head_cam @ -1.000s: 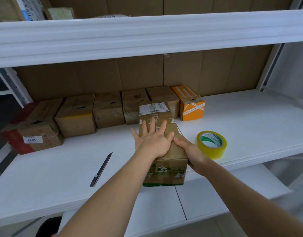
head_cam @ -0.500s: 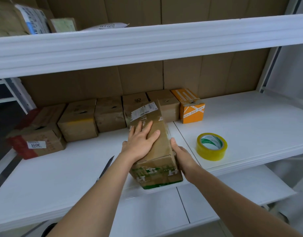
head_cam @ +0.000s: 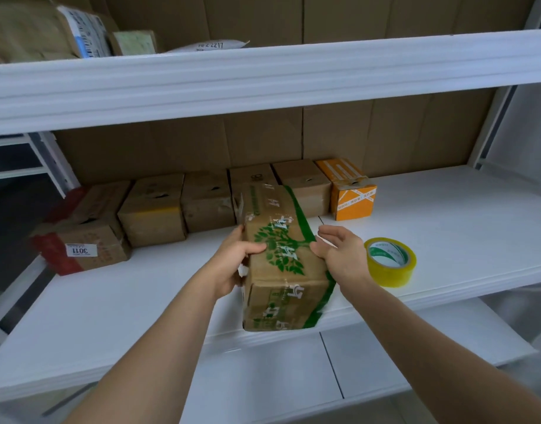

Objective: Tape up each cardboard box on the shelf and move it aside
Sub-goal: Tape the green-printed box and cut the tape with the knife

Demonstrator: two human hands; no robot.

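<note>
A long cardboard box (head_cam: 281, 270) with green tree print lies at the front edge of the white shelf (head_cam: 446, 228). My left hand (head_cam: 232, 261) grips its left side, thumb over the top face. My right hand (head_cam: 339, 252) holds the right side with curled fingers at the top edge. A roll of yellow tape (head_cam: 390, 261) sits on the shelf just right of my right hand.
A row of several brown boxes (head_cam: 153, 215) stands along the back, ending in an orange box (head_cam: 348, 191) on the right and a red-sided box (head_cam: 79, 243) on the left. The upper shelf (head_cam: 263, 75) holds parcels. Bare shelf lies to the right.
The box has been rolled over: the labelled face is gone and the green tree face is now on top. My left hand moved from the top to the left side. The knife is now hidden.
</note>
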